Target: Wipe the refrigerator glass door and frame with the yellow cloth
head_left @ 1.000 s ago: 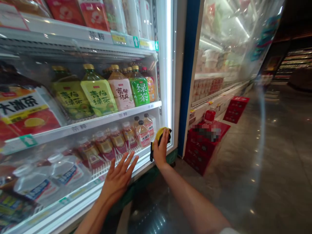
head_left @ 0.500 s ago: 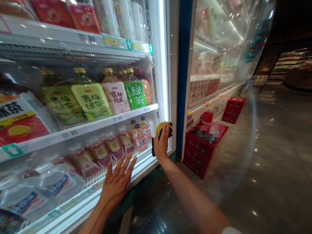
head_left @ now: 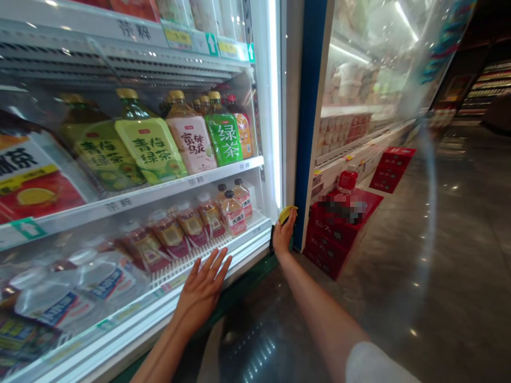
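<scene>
My right hand (head_left: 283, 236) presses a yellow and black cloth (head_left: 286, 213) against the lower right frame of a lit drinks cooler (head_left: 289, 133). Its fingers lie over the cloth, and part of the cloth is hidden behind them. Lower and to the left, my left hand (head_left: 204, 284) is held flat, fingers apart, with nothing in it, in front of the cooler's bottom edge. Whether its palm touches the door I cannot tell. Closest behind it on the bottom shelf are small pink-labelled bottles (head_left: 235, 217) and bottles with gold and purple labels (head_left: 187, 226).
Large tea bottles (head_left: 149, 146) line the middle shelf, and clear jugs (head_left: 59, 303) lie at lower left. Right of a blue panel (head_left: 313, 106) are stacked red boxes (head_left: 335, 244) on the shiny floor (head_left: 451, 287), beside another glass-fronted case (head_left: 359, 90).
My right hand and the cloth have shifted slightly right and down relative to the cooler's frame. My left hand stays flat near the bottom edge. The view has tilted a little.
</scene>
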Demonstrator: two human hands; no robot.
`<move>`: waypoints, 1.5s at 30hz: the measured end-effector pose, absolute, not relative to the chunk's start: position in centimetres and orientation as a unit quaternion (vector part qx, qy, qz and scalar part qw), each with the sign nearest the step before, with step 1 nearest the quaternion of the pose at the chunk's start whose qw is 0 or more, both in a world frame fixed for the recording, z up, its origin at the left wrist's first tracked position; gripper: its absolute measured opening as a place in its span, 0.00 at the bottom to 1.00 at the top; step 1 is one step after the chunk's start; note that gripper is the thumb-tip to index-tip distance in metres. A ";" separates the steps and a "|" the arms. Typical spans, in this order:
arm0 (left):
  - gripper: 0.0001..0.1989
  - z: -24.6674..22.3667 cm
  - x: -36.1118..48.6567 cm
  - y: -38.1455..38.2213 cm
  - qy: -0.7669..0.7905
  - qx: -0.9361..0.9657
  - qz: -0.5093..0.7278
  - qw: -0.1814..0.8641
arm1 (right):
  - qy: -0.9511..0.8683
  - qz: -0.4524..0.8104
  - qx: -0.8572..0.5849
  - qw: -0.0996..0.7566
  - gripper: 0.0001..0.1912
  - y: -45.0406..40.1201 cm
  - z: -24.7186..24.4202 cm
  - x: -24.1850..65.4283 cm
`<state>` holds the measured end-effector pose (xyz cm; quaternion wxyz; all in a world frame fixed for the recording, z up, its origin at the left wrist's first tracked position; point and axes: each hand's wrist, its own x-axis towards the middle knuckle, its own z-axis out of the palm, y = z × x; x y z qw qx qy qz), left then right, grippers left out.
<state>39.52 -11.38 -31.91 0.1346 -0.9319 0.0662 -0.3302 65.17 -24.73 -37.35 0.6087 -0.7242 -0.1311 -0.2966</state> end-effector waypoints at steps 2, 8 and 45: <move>0.30 -32.4 39.0 -11.1 0.074 -0.934 -0.317 0.147 | -0.130 -0.283 -0.727 0.612 0.35 -24.8 -38.3 64.3; 0.30 -32.9 38.2 -10.8 0.073 -0.936 -0.305 0.159 | -0.246 -0.304 -0.713 0.582 0.35 -23.9 -33.5 64.1; 0.31 -35.2 25.2 -6.2 0.032 -0.951 -0.236 0.199 | -0.374 -0.263 -0.782 0.423 0.37 -22.8 -44.7 54.1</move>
